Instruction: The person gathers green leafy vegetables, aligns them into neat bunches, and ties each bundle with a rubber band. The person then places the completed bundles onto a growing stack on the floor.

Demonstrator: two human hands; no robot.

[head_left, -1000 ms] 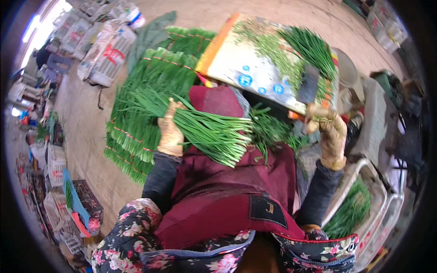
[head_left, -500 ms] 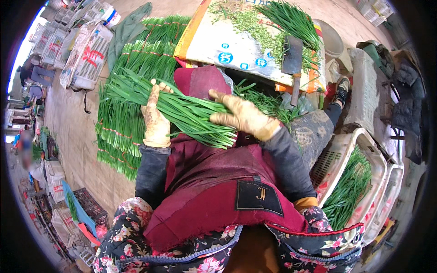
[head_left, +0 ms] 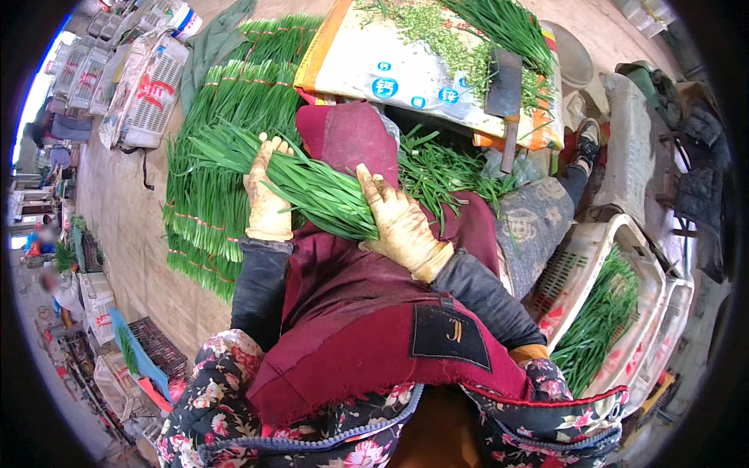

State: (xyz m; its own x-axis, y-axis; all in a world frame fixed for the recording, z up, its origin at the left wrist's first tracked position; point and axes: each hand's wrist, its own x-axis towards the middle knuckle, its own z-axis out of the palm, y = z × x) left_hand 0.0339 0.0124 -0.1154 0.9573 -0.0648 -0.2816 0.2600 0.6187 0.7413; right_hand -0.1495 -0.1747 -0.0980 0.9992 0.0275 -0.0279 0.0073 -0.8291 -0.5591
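Observation:
A loose bunch of garlic chives lies slantwise above my lap, its leaf tips to the left. My left hand, in a stained pale glove, grips it from beneath near the leafy end, fingers showing over the top edge. Wrapped over the stem ends is my gloved right hand, which hides them. Many banded chive bundles lie in rows on the floor at the left, close to the held leaves. Loose chive leaves are scattered past my right hand, by my maroon apron.
Ahead, a printed sack covers a raised surface bearing a cleaver, green trimmings and a chive pile. At the right stands a white plastic basket holding more chives. Crates stand at the far left.
My right hand has come down and inward onto the bunch, closing over the stem ends that showed before. The left hand stays nearly in place.

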